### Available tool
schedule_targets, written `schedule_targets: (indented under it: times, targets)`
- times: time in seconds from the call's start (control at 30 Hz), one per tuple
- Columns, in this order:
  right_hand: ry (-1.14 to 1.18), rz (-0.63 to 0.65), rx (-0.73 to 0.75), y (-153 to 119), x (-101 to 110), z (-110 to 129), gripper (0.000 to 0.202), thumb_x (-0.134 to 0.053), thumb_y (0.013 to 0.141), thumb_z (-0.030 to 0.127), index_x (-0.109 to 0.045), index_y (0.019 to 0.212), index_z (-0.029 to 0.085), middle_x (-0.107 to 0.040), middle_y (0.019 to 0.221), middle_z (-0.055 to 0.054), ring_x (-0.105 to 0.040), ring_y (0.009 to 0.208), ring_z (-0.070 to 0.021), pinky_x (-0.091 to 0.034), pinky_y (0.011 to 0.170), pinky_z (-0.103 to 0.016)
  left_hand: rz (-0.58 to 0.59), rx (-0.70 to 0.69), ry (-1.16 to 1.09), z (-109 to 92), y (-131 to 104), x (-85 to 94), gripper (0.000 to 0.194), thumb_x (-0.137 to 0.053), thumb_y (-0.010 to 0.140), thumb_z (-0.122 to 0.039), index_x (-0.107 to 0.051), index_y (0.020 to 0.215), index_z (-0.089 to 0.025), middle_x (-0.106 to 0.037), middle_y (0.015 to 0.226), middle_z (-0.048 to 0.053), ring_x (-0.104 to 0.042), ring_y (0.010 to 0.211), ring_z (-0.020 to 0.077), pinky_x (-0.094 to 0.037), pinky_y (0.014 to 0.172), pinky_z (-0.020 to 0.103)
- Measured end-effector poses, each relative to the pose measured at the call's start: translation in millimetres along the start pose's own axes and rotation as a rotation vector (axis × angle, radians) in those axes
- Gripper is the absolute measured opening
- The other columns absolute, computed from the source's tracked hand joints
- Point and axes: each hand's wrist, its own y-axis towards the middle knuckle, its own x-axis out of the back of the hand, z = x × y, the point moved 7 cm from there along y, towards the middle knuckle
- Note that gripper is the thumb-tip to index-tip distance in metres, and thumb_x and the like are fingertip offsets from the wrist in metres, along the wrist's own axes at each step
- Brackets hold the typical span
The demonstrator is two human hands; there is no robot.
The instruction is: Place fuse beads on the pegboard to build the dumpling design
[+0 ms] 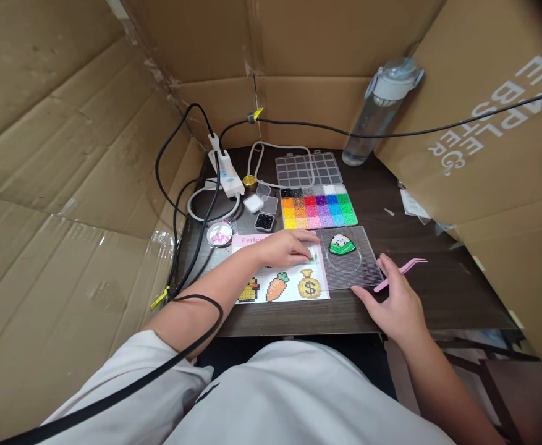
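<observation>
A clear square pegboard [366, 259] lies on the dark table, with a green and white bead figure outlined in black [342, 244] on its upper part. My left hand [289, 247] rests on the printed pattern sheet [317, 295], its fingertips reaching the board's left edge. Spread around the board's lower right corner is my right hand [398, 303], thumb at the front edge and fingers at the right side. Pink tweezers [410, 266] pass beneath or behind its fingers; I cannot tell whether they are held. Carrot and money-bag pictures show on the sheet.
Behind the board stands a sorted bead box [319, 207] with its clear lid [308, 170] folded back. Small bead containers [264, 222] and a round dish [219, 234] are at the left. A power strip [227, 167], black cables, a water bottle [382, 111] and cardboard walls surround the table.
</observation>
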Motion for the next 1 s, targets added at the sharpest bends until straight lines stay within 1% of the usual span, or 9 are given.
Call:
schedule_targets:
  times: [0.3,0.43,0.53,0.6,0.7,0.77,0.83,0.93,1.0]
  targets:
    - [-0.012,-0.006,0.011,-0.2,1.3,1.0,0.083,-0.067,0.078,0.055,-0.038,0.146,0.018,-0.057,0.139,-0.018,-0.059,0.122,-0.0349,-0.052,0.094,-0.049,0.005,-0.007,-0.017,1.1,0.1,-1.4,0.016,-0.064,0.088,-0.022,-0.078,0.094,-0.017,-0.062,0.134,0.014,-0.054,0.131,0.0242,-0.044,0.112,0.042]
    - [0.002,-0.006,0.009,-0.8,0.9,0.4,0.086,-0.068,0.077,0.056,-0.037,0.147,0.018,-0.060,0.135,-0.019,-0.064,0.113,-0.0345,-0.055,0.088,-0.048,0.017,0.019,-0.027,-1.6,-0.2,1.1,0.015,-0.065,0.088,-0.020,-0.078,0.094,-0.020,-0.062,0.134,0.012,-0.053,0.132,0.0225,-0.043,0.112,0.042]
    - [0.058,-0.021,0.005,-0.9,1.1,0.0,0.089,-0.072,0.075,0.054,-0.035,0.148,0.019,-0.061,0.134,-0.019,-0.064,0.116,-0.0356,-0.054,0.091,-0.050,0.026,0.036,-0.041,-3.5,-0.4,2.7,0.015,-0.065,0.087,-0.018,-0.078,0.094,-0.021,-0.062,0.134,0.011,-0.054,0.132,0.0218,-0.044,0.111,0.042]
    - [0.149,-0.040,0.028,-1.0,1.9,0.7,0.090,-0.073,0.075,0.049,-0.031,0.149,0.019,-0.055,0.141,-0.021,-0.060,0.122,-0.0362,-0.052,0.096,-0.053,0.026,0.040,-0.045,-4.0,-0.3,3.3,0.015,-0.065,0.087,-0.018,-0.078,0.093,-0.022,-0.063,0.134,0.011,-0.054,0.132,0.0220,-0.045,0.111,0.043]
    - [0.336,-0.073,0.105,-1.9,4.2,1.9,0.092,-0.073,0.078,0.039,-0.021,0.152,0.020,-0.040,0.152,-0.024,-0.054,0.130,-0.0365,-0.048,0.101,-0.056,0.030,0.035,-0.032,-3.5,0.0,2.4,0.015,-0.065,0.088,-0.019,-0.078,0.094,-0.020,-0.062,0.135,0.012,-0.053,0.132,0.0226,-0.044,0.112,0.042]
    - [0.428,-0.114,0.139,-2.6,7.5,0.3,0.090,-0.072,0.080,0.034,-0.019,0.152,0.021,-0.035,0.154,-0.025,-0.048,0.135,-0.0370,-0.045,0.104,-0.060,0.033,0.032,-0.028,-2.4,0.0,1.1,0.016,-0.064,0.088,-0.019,-0.078,0.094,-0.020,-0.062,0.135,0.012,-0.053,0.132,0.0225,-0.044,0.112,0.041]
    - [0.464,-0.186,0.129,-1.3,13.4,-3.8,0.082,-0.068,0.083,0.032,-0.022,0.150,0.022,-0.037,0.153,-0.024,-0.045,0.138,-0.0368,-0.042,0.105,-0.063,0.028,0.035,-0.035,-1.0,-0.1,0.5,0.015,-0.065,0.088,-0.020,-0.078,0.094,-0.020,-0.062,0.135,0.011,-0.053,0.132,0.0222,-0.044,0.112,0.041]
    - [0.474,-0.369,0.088,7.8,31.5,-9.5,0.057,-0.058,0.091,0.032,-0.036,0.143,0.020,-0.050,0.144,-0.023,-0.056,0.128,-0.0359,-0.046,0.101,-0.064,0.022,0.046,-0.054,-0.2,-0.2,0.7,0.014,-0.066,0.087,-0.021,-0.078,0.094,-0.021,-0.062,0.135,0.010,-0.053,0.132,0.0218,-0.043,0.112,0.041]
    - [0.516,-0.514,0.097,21.4,49.2,-9.4,0.042,-0.050,0.095,0.032,-0.048,0.132,0.013,-0.063,0.127,-0.025,-0.066,0.114,-0.0361,-0.051,0.095,-0.061,0.036,0.053,-0.057,-0.8,-0.1,0.6,0.014,-0.065,0.088,-0.021,-0.078,0.094,-0.022,-0.062,0.135,0.010,-0.053,0.132,0.0213,-0.043,0.112,0.040]
